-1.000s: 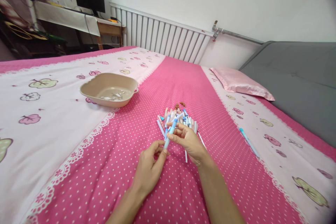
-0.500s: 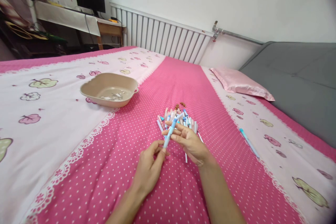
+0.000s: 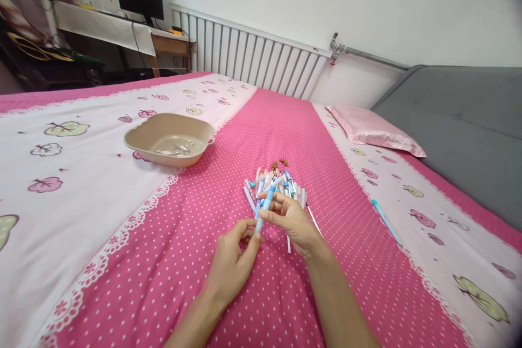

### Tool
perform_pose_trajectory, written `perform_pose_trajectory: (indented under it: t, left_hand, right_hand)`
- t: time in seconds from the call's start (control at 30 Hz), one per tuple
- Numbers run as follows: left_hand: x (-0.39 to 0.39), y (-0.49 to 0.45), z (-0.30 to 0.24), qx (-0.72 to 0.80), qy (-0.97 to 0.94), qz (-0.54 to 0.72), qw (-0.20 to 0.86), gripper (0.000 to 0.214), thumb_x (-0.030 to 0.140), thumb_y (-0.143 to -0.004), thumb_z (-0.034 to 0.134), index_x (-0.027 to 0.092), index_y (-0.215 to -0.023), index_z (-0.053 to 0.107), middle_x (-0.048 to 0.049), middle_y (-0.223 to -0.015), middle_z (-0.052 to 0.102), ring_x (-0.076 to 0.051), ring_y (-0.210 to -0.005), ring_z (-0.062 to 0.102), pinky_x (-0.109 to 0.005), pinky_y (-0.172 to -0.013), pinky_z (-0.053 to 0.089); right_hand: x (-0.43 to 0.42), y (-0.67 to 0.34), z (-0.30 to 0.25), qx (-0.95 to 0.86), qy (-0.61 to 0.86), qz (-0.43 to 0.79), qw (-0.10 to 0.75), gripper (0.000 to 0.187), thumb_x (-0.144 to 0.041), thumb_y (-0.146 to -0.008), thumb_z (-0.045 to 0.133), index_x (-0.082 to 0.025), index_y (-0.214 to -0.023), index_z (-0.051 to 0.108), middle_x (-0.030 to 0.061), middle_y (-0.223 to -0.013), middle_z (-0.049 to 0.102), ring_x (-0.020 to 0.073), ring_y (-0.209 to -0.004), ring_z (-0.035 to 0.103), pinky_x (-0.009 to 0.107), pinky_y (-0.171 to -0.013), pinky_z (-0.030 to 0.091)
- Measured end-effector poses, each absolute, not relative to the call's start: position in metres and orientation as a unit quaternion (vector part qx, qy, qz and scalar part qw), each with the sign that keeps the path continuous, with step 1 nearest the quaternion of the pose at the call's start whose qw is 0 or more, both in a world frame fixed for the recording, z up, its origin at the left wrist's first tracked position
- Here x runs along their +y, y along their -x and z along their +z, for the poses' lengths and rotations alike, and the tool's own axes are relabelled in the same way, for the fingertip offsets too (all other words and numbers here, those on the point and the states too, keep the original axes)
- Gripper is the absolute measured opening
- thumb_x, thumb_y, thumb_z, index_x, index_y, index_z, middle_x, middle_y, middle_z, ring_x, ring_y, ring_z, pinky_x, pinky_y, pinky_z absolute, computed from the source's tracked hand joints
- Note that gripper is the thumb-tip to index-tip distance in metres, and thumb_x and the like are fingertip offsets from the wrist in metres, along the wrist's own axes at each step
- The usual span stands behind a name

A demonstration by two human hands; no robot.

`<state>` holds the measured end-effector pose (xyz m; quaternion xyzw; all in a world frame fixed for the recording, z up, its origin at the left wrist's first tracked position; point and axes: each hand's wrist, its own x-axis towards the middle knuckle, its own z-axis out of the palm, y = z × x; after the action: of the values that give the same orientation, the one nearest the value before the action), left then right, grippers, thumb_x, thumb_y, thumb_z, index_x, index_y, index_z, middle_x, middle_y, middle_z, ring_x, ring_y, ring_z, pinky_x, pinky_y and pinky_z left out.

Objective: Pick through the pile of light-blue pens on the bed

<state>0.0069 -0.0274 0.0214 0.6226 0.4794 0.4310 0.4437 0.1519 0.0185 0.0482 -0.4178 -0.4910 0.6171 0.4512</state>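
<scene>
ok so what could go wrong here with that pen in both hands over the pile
1. The blue pen is pinched only at its ends, by the left hand low and the right hand high; a small part might slip and vanish on the soft dotted bedspread.
2. The pen pile lies loose right under the hands, so a wrist could scatter it.
3. A stray pen near the bed's right side may roll off.

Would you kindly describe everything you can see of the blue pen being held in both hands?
The blue pen is slim, light blue with a paler far tip, and looks like plastic. It slants with its far end raised over the pile of pens on the pink dotted bedspread. The right hand grips its middle between thumb and fingers, while the left hand pinches its near lower end. Whether it is capped is too small to tell.
</scene>
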Motion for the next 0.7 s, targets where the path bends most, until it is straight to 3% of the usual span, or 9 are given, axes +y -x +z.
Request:
perform_pose_trajectory:
  t: [0.3,0.5,0.7]
  left_hand:
    - [-0.024,-0.008,0.02,0.478,-0.592,0.449,0.468,0.021,0.032,-0.078,0.053,0.016,-0.093,0.057,-0.002,-0.073,0.064,-0.014,-0.067,0.058,-0.026,-0.064,0.043]
    - [-0.025,-0.007,0.023,0.399,-0.526,0.453,0.598,0.033,0.035,-0.082,0.049,0.014,-0.107,0.053,-0.0054,-0.082,0.065,-0.013,-0.066,0.057,-0.027,-0.066,0.045]
    - [-0.028,-0.006,0.032,0.378,-0.483,0.444,0.653,0.032,0.036,-0.082,0.049,0.015,-0.105,0.057,-0.0059,-0.083,0.066,-0.014,-0.066,0.058,-0.029,-0.071,0.045]
  right_hand:
    - [0.017,-0.15,0.05,-0.499,0.419,0.611,0.45,0.04,-0.028,-0.061,0.074,-0.019,-0.098,0.059,-0.0019,-0.072,0.059,0.0113,-0.07,0.055,0.027,-0.074,0.042]
    - [0.013,-0.153,0.058,-0.503,0.326,0.68,0.423,0.044,-0.028,-0.073,0.064,-0.023,-0.115,0.054,0.0047,-0.098,0.064,0.0143,-0.091,0.057,0.031,-0.087,0.039]
    - [0.013,-0.155,0.058,-0.499,0.317,0.694,0.41,0.044,-0.027,-0.074,0.063,-0.024,-0.117,0.054,0.0042,-0.093,0.066,0.0127,-0.078,0.059,0.027,-0.073,0.043]
